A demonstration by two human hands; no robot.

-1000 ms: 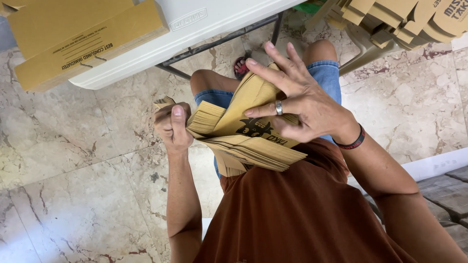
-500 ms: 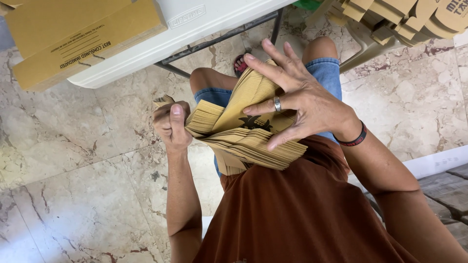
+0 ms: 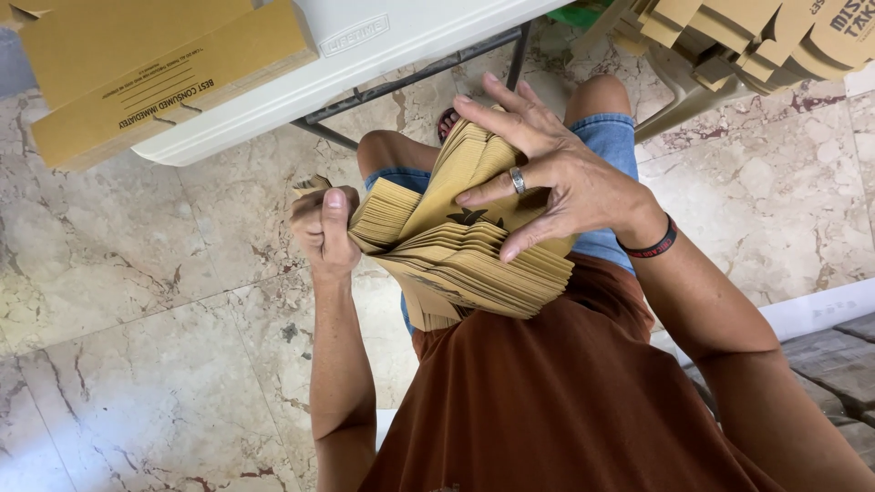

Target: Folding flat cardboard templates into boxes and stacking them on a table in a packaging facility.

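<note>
Stack of flat kraft-paper sleeves (image 3: 465, 264), matte tan, thin card, edges fanned like a deck. It sits between both hands, above the person's lap.

Left hand (image 3: 324, 228): fist closed on the stack's left end, thumb up along the side, a torn-looking paper corner poking out above the knuckles. Right hand (image 3: 547, 178): fingers spread and bent, pressing down on top of the stack, fingertips parting the upper sleeves from the lower ones. Silver ring (image 3: 517, 179) on one finger, dark band (image 3: 652, 246) at the wrist.

A dark printed mark shows just under the right fingers, mostly covered, so its shape can't be made out. The stack's near edge is hidden behind the rust-brown shirt (image 3: 565, 401). Can't tell how far the left fingers wrap round the back.

Beyond the fingers: bare knees, denim shorts (image 3: 606, 137), a red sandal strap barely visible. White plastic folding table (image 3: 365, 46) with dark metal legs, cut off at the top. A kraft carton (image 3: 155, 64) lies on it, cropped. More folded kraft pieces (image 3: 756, 36) are piled top right, cropped too.

Floor (image 3: 137, 319): polished beige marble tiles, veined, glossy. Grey planking at lower right.
</note>
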